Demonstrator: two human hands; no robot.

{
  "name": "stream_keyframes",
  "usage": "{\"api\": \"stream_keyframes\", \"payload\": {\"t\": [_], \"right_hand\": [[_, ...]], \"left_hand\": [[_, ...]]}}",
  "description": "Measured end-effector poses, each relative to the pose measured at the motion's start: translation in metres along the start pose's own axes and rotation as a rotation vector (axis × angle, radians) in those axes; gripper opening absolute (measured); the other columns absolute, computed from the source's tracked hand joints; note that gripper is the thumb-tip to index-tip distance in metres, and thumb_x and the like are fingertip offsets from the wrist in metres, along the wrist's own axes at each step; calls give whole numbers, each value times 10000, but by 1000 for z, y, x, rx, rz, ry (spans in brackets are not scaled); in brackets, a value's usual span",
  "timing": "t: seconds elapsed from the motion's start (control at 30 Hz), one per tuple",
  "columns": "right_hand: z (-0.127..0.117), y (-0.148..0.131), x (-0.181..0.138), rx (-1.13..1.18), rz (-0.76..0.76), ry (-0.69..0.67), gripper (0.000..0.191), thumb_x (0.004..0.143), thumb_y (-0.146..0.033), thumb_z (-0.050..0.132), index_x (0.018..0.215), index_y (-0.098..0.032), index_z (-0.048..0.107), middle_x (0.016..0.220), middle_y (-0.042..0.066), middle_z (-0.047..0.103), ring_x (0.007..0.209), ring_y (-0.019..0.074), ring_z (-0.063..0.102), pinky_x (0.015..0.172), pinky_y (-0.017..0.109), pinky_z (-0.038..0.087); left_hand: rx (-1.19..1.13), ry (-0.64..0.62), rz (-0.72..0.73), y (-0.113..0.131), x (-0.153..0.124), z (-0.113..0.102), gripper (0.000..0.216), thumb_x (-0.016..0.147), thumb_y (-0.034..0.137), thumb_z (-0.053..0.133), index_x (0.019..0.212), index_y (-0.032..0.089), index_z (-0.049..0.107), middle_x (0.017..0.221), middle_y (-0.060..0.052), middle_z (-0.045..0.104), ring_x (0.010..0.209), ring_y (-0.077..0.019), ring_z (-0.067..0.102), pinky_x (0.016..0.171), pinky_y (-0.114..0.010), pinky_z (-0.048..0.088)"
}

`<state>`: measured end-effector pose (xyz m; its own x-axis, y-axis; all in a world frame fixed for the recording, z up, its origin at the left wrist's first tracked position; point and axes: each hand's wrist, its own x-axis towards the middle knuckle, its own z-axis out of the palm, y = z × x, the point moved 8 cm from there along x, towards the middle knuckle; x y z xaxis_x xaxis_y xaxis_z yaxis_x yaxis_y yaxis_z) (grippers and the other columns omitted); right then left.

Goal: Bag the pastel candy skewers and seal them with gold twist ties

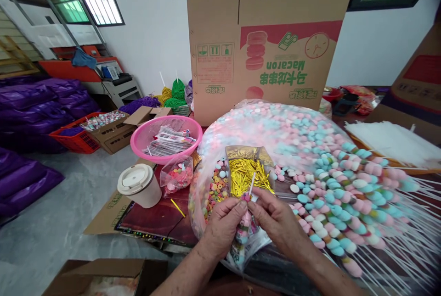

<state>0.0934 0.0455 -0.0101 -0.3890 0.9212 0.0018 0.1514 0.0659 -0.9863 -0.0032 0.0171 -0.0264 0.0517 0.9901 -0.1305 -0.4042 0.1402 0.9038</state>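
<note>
Room: white walls, grey floor [62, 213], purple sacks [31, 103] stacked far left.
Dark red surface [155, 218], crowded.
Upturned cardboard box [268, 43] at back.
Big clear bag of pastel sweets [275, 126] in centre.
Heap of finished skewers [351, 195] spreads right.
Pink basket [139, 144] at left, lidded cup [139, 186] just before it.
Pouch of gold ties [250, 172] lies on big bag.
Left hand [222, 229] and right hand [279, 222] both pinch candy skewer [245, 229], part-wrapped, held near front edge, stick up.
</note>
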Motion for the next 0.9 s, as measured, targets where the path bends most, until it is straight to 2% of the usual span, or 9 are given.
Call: {"api": "stream_keyframes", "payload": {"t": [0.1,0.23,0.3,0.37,0.5,0.67,0.73,0.8,0.9], "right_hand": [[7,-12,-1,-80,-42,-236,323,861,-419,472,905,-151,646,536,-44,435,490,84,379,451,194,297],[10,-45,-8,-199,-266,-438,267,888,-349,453,872,-190,667,682,-7,585,636,112,500,607,212,393],[12,-51,-10,-234,-306,-500,247,889,-327,456,851,-192,659,686,-14,591,627,103,502,598,199,389],[9,-46,-6,-274,-272,-443,253,879,-327,470,743,-175,619,613,-31,539,555,84,454,516,178,352],[3,-25,-1,-393,-214,-162,320,876,-339,453,598,-182,448,525,-48,449,492,83,398,453,183,306],[9,-34,-15,-829,-582,95,285,900,-168,298,688,-180,489,587,16,533,536,133,470,513,249,321],[7,-43,-21,-987,-728,190,285,885,-122,294,715,-175,516,594,37,541,564,155,477,542,272,319],[4,-51,-27,-1066,-805,279,251,878,-124,344,715,-172,528,581,41,533,567,161,466,553,283,309],[15,-53,-36,-1020,-850,195,232,858,-133,371,691,-175,526,566,40,532,545,155,451,530,290,280]], "left_hand": [[-8,-23,-55,-3,1,0,370,709,434,640,521,125,562,480,11,503,431,-75,424,448,-212,293],[-237,-150,-326,-19,-5,9,308,559,358,776,625,96,628,498,-8,551,405,-73,445,411,-205,319],[-320,-164,-375,-20,-7,13,346,502,284,817,724,87,639,543,-12,582,430,-69,478,432,-191,345],[-399,-108,-347,-17,-5,12,392,491,230,827,797,116,611,588,2,599,468,-68,513,467,-179,367],[-436,108,-270,-16,-1,2,456,525,200,804,858,184,493,595,43,600,477,-76,536,481,-178,393],[-231,218,-133,-18,3,-5,469,587,369,751,878,214,417,483,94,509,351,-65,417,353,-151,276],[-83,308,-45,-15,3,-13,573,556,415,762,969,226,413,549,93,527,402,-73,465,385,-160,309],[33,381,-101,-17,3,-20,698,556,487,743,1107,231,400,633,69,564,502,-97,541,455,-182,366],[-26,229,-347,-15,1,-15,731,673,715,468,1195,204,436,672,-4,614,552,-154,583,508,-251,419]]}}
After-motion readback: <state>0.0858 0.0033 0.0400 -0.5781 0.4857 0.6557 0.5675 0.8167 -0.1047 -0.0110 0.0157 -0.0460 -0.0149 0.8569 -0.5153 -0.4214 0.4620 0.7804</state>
